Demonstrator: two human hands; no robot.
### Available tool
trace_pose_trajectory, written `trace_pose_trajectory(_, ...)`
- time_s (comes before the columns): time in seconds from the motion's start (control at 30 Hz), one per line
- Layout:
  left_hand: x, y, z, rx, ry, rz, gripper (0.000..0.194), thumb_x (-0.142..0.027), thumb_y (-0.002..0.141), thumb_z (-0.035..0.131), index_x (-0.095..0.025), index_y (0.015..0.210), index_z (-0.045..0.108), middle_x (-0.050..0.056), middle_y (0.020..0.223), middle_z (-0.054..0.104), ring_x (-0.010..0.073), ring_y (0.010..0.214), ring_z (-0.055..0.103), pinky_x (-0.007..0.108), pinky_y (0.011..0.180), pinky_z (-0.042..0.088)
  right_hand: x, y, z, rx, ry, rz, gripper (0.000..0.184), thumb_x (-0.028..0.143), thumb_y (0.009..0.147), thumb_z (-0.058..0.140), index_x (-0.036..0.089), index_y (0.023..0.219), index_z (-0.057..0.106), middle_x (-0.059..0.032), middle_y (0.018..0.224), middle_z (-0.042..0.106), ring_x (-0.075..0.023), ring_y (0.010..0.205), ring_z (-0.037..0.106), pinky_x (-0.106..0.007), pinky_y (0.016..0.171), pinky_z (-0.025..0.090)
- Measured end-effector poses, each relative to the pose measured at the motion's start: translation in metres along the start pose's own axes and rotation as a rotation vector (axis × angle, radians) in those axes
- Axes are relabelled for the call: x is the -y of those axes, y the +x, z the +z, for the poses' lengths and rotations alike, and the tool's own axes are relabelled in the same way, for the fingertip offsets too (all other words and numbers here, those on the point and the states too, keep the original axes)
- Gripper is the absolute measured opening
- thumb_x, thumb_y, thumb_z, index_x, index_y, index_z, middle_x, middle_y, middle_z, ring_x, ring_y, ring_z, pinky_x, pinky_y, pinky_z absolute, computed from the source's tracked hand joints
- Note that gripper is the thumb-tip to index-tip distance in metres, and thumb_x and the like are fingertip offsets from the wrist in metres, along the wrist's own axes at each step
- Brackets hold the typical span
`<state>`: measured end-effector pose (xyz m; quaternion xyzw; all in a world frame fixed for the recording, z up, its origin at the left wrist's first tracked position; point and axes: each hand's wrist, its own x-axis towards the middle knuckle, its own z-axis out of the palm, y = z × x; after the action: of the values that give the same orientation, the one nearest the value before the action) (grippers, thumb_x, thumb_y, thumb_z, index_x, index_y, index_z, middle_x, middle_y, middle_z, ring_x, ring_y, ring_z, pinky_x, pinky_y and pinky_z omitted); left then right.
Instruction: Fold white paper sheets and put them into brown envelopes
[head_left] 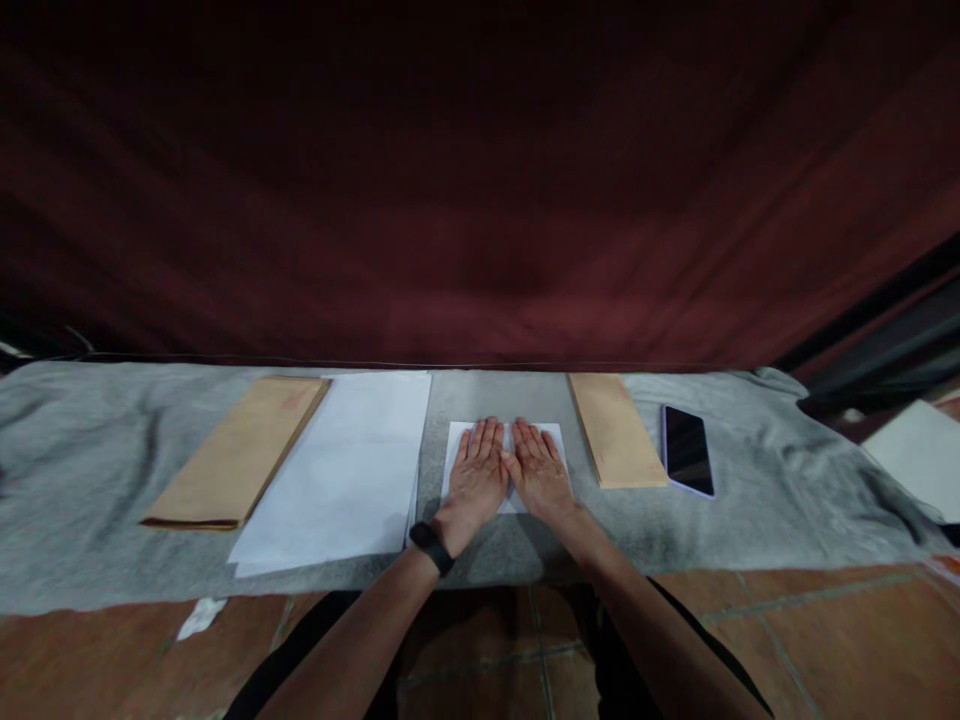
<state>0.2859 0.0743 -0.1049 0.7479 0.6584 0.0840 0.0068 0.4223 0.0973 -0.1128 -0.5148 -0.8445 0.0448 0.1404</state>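
Observation:
A small white sheet of paper [512, 503], perhaps folded, lies on the grey cloth in front of me. My left hand [478, 470] rests flat on its left part, fingers stretched forward. Beside it, my right hand [536, 468] presses flat on the right part, and the thumbs meet near the middle. Most of the sheet is hidden under both hands. To the left is a stack of larger white paper sheets [352, 460]. A brown paper envelope or bag [621, 432] lies just right of my right hand.
More brown paper envelopes or bags [244, 450] lie at the left. A phone [688, 450] sits at the right on the grey cloth [780, 480]. Behind hangs a dark red curtain [480, 250]. A scrap of white paper [201, 617] lies on the tiled floor.

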Motion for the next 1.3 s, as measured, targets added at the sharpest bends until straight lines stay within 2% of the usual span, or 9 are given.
trace_pose_trajectory(0.4,0.007,-0.007,0.002,-0.044,0.038,-0.051,0.06,-0.026,0.099,0.034,-0.003,0.154,0.034,0.017,0.163,0.03,0.0264,0.153,0.024,0.047,0.126,0.019,-0.01,-0.01,0.006,-0.14,-0.094,-0.008,0.062,0.043,0.107,0.029,0.002,0.153,0.037,-0.0209,0.156,0.041,-0.0296,0.147,0.037,-0.048,0.12,0.029)
trace_pose_trajectory(0.73,0.014,-0.016,-0.003,-0.054,0.072,-0.148,0.061,-0.025,0.097,0.036,0.005,0.151,0.036,0.025,0.161,0.03,0.0319,0.152,0.026,0.047,0.124,0.025,-0.02,-0.018,0.009,-0.236,-0.186,0.014,0.06,0.039,0.106,0.034,-0.001,0.151,0.038,-0.0249,0.153,0.046,-0.0324,0.145,0.04,-0.048,0.116,0.034)
trace_pose_trajectory(1.07,0.017,-0.037,-0.006,-0.103,0.09,-0.19,0.063,-0.025,0.095,0.039,0.006,0.149,0.036,0.027,0.159,0.032,0.0326,0.151,0.029,0.048,0.123,0.028,-0.016,-0.031,0.007,-0.278,-0.201,0.12,0.059,0.032,0.105,0.033,-0.002,0.153,0.035,-0.0282,0.154,0.042,-0.0353,0.142,0.043,-0.053,0.114,0.037)
trace_pose_trajectory(1.17,0.015,-0.04,-0.008,-0.129,0.065,-0.134,0.061,-0.023,0.094,0.039,0.005,0.149,0.036,0.027,0.159,0.034,0.032,0.151,0.028,0.048,0.123,0.028,-0.015,-0.03,0.003,-0.246,-0.155,0.119,0.059,0.034,0.106,0.031,-0.002,0.152,0.037,-0.0269,0.155,0.041,-0.0351,0.144,0.04,-0.053,0.117,0.034)
trace_pose_trajectory(1.3,0.002,-0.045,-0.005,-0.173,-0.031,0.097,0.061,-0.021,0.095,0.038,-0.002,0.152,0.033,0.02,0.16,0.036,0.0271,0.153,0.025,0.047,0.123,0.031,-0.005,-0.028,0.0,-0.137,-0.033,-0.008,0.057,0.035,0.107,0.024,0.005,0.154,0.036,-0.0185,0.159,0.039,-0.0273,0.151,0.031,-0.049,0.121,0.03)
